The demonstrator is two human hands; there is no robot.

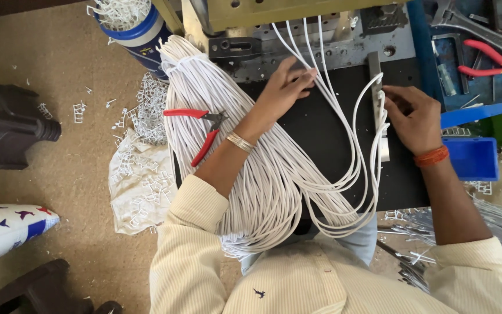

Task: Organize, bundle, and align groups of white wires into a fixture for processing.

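Red-handled cutters (pixel 201 131) lying on white cable bundle (pixel 251 174), bundle draped over lap and black work surface (pixel 326 134). Left hand (pixel 283 90) fingers pinched on cable strands near machine. Right hand (pixel 413 116) fingers closed on cable ends at metal bar (pixel 377 87). Blue tray (pixel 474 158) far right.

Bare black desk (pixel 326 125) is left between the two hands. Passage on the left is blocked by the white cable bundle (pixel 204 104) and red cutters (pixel 201 131); rightward, by the metal bar (pixel 376 93) and blue bin (pixel 474 158).
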